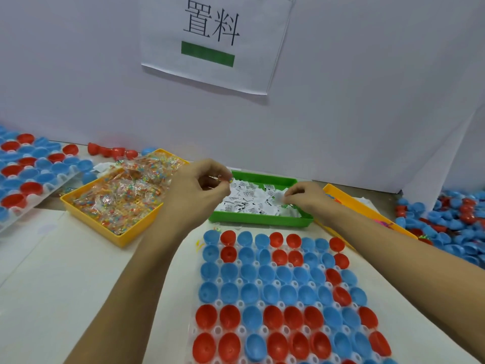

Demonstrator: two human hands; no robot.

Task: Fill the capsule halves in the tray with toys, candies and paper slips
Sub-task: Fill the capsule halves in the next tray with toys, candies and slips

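Green bin (252, 219) holds paper slips (249, 198) — yellow bin (131, 232), candies (126, 195).

A pale, lavender-tinted wall (367, 101) is seen filling the upper half of the view. A white paper sign (215, 43) is fixed to it, printed with two black characters above a green bar. At the right, a second panel (467, 143) appears to be set at an angle. Below, a cream-coloured table surface (65, 271) is evenly lit, with soft shadows cast.
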